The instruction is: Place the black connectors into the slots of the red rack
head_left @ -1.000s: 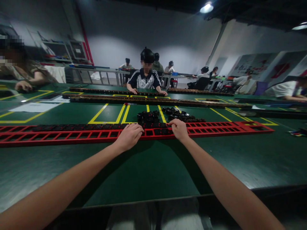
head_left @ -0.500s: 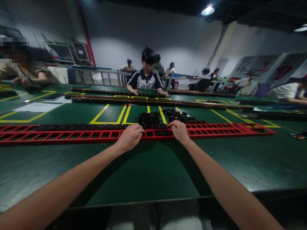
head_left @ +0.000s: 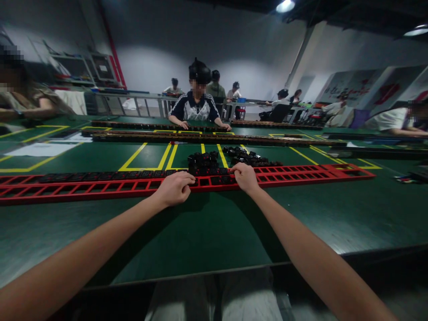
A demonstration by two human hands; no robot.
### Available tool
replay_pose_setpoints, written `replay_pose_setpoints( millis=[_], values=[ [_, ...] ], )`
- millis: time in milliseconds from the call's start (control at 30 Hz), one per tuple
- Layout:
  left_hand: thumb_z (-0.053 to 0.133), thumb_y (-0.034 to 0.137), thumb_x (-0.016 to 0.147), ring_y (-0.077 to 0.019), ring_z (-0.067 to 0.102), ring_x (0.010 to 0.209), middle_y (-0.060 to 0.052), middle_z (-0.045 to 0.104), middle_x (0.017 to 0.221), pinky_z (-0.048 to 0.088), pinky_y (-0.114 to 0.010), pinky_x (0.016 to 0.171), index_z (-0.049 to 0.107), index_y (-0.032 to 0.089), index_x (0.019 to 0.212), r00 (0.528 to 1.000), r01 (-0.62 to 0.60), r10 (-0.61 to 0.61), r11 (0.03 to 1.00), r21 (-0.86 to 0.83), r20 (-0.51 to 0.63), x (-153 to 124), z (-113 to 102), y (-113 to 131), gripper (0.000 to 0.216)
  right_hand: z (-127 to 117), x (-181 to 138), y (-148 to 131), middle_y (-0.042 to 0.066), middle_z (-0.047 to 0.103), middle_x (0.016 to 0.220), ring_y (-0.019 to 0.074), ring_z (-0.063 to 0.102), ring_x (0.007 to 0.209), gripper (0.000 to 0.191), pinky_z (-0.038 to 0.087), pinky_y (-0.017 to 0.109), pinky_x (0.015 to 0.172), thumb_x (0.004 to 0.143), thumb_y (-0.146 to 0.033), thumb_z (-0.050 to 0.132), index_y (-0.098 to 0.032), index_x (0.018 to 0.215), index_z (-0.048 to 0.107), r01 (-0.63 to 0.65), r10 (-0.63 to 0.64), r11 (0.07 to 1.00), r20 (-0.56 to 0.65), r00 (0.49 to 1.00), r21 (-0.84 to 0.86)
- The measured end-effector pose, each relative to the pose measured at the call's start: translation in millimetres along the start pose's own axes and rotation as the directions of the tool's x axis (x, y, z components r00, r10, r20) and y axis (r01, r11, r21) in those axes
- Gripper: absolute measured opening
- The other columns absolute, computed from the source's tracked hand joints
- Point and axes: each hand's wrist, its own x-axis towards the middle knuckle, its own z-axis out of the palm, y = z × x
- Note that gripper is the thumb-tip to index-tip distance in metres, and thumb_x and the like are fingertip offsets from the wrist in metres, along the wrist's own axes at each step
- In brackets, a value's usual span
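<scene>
A long red slotted frame (head_left: 301,174) lies across the green table (head_left: 207,232). Small black parts fill its far row on the left half. My left hand (head_left: 174,188) rests curled on the frame's near rail, fingers closed. My right hand (head_left: 245,177) sits on the frame a little to the right, fingers pinched down at a slot; what they hold is hidden. Two heaps of loose black parts (head_left: 203,160) lie just behind the frame between my hands.
Yellow lines (head_left: 133,158) mark boxes on the table. More long frames (head_left: 207,139) lie farther back, where a seated person (head_left: 197,104) works facing me. Other people sit at the left (head_left: 23,100) and right (head_left: 397,125) edges. A paper sheet (head_left: 33,149) lies far left.
Both hands stay on the red frame with only slight finger shifts. The view has tilted and shifted a little to the right.
</scene>
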Motion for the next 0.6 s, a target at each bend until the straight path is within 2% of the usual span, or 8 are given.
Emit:
replay_pose_setpoints(
  millis=[467, 600],
  values=[
    [0.047, 0.011, 0.08, -0.023, 0.071, 0.09, -0.006, 0.077, 0.101, 0.06, -0.037, 0.078, 0.078, 0.017, 0.088, 0.996, -0.055, 0.059, 0.997, 0.059, -0.073, -7.5, -0.1, -3.4, 0.032, 0.4, -3.3, 0.3, 0.005, 0.074, 0.087, 0.0201, 0.067, 0.084, 0.032, 0.05, 0.032, 0.083, 0.08, -0.004, 0.046, -0.019, 0.075, 0.073, -0.057, 0.057, 0.998, -0.006, 0.998, 0.023],
    [0.05, 0.011, 0.078, -0.0232, 0.072, 0.088, -0.005, 0.077, 0.096, 0.06, -0.037, 0.076, 0.076, 0.018, 0.085, 0.992, -0.029, 0.037, 0.997, 0.066, -0.123, -5.4, 3.3, -4.6, 0.028, -17.4, 1.5, -14.2, 0.006, 0.075, 0.086, 0.02, 0.067, 0.084, 0.032, 0.051, 0.032, 0.082, 0.08, -0.003, 0.046, -0.018, 0.075, 0.074, -0.115, 0.122, 0.984, -0.05, 0.991, 0.136]
  ],
)
